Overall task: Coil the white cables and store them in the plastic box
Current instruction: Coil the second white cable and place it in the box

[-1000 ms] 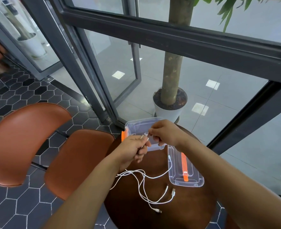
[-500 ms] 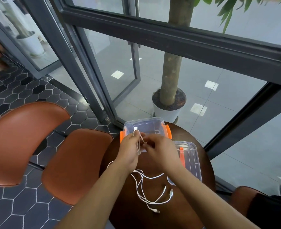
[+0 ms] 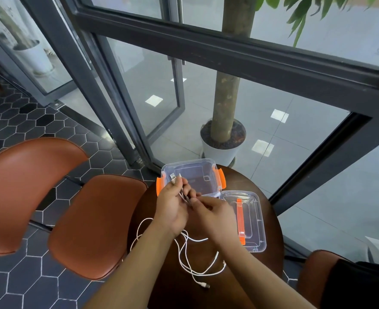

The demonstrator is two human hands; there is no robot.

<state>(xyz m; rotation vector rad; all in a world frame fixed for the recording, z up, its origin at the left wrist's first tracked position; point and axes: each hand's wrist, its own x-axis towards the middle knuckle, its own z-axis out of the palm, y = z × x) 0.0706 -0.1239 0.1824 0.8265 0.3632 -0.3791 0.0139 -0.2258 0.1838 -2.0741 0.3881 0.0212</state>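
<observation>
A clear plastic box (image 3: 206, 168) with orange latches stands open at the far edge of the round dark table (image 3: 268, 224). Its clear lid (image 3: 254, 221) with an orange handle lies to the right. My left hand (image 3: 173, 206) grips the plug ends of the white cables in front of the box, the plugs sticking up past my fingers. My right hand (image 3: 213, 210) pinches the same strands just beside it. The rest of the white cables (image 3: 190, 262) trails in loose loops on the table between my forearms.
A brown leather chair (image 3: 95, 221) stands left of the table, and another chair's edge (image 3: 313, 270) shows at the right. Behind the table are a dark-framed glass wall and a potted tree (image 3: 223, 139) beyond the glass.
Both hands have moved slightly nearer to me along the cables, and my left hand now holds the plug ends raised in front of the box. The loose loops shifted a little.
</observation>
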